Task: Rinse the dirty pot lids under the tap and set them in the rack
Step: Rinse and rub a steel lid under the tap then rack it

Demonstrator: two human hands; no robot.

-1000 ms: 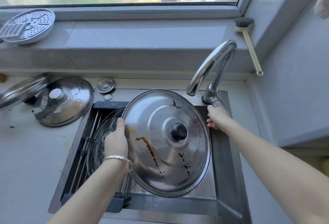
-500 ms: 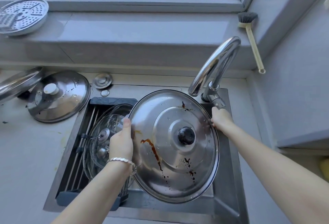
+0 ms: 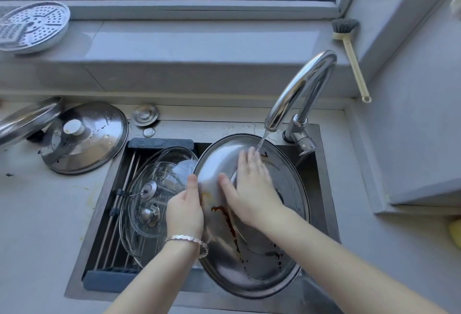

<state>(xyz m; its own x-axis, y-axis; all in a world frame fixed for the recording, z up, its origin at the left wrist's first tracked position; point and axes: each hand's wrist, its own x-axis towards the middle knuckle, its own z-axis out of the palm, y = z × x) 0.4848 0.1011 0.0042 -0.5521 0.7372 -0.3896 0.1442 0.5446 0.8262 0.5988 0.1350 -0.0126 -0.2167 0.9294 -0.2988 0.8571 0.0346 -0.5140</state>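
Note:
A large steel pot lid [image 3: 259,264] with brown sauce streaks is tilted over the sink, under the tap [image 3: 299,89]. Water runs from the spout onto its upper part. My left hand [image 3: 185,211] grips the lid's left rim, thumb on top. My right hand [image 3: 249,189] lies flat on the lid's top with fingers spread, hiding the knob. Glass lids [image 3: 149,204] lean in the dark roll-up rack [image 3: 119,204] across the sink's left half. Two more steel lids wait on the counter at left: one with a white knob [image 3: 84,136], the other [image 3: 27,119] cut off at the edge.
A small sink strainer [image 3: 145,114] sits by the sink's back edge. On the window sill rest a perforated steamer plate [image 3: 31,27] at left and a dish brush [image 3: 349,52] at right. A grey wall block stands right of the sink [image 3: 321,189].
Water now flows from the tap. My right hand left the tap handle and moved onto the lid's top. The lid tipped up closer under the spout.

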